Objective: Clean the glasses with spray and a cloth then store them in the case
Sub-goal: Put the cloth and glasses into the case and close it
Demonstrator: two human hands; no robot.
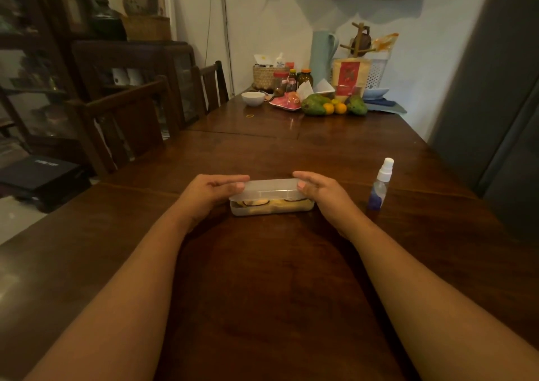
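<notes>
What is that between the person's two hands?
In the head view, a clear plastic case lies between the left hand and right hand, both holding its lid ends; glasses show inside.

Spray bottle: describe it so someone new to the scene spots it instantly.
On the long dark wooden table, look right of the clear plastic case. The spray bottle stands upright alone there: small, clear, white nozzle, blue base.

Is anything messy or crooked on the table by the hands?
Nothing is spilled. The case lid is not shut: it stands raised over the glasses, held at its ends by the left hand and right hand. The spray bottle stands upright. A stray rubber band lies farther up the table.
</notes>
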